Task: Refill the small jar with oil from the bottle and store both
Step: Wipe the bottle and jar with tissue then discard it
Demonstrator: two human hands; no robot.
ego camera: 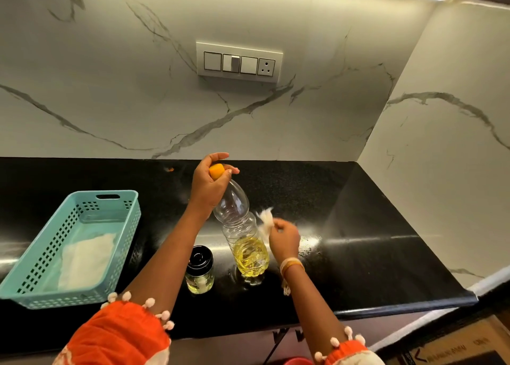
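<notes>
A clear plastic oil bottle (242, 232) stands on the black counter (358, 226), its lower third filled with yellow oil. My left hand (209, 182) grips the bottle's neck and orange cap (216, 170). My right hand (284, 239) holds a crumpled white tissue (266, 221) against the bottle's right side. The small glass jar (200, 272), with a black lid and a little oil in it, stands just left of the bottle, under my left forearm.
A teal perforated basket (82, 207) with a white cloth lining its bottom sits at the left of the counter. A switch panel (238, 62) is on the marble wall behind. The counter ends at the right wall and front edge.
</notes>
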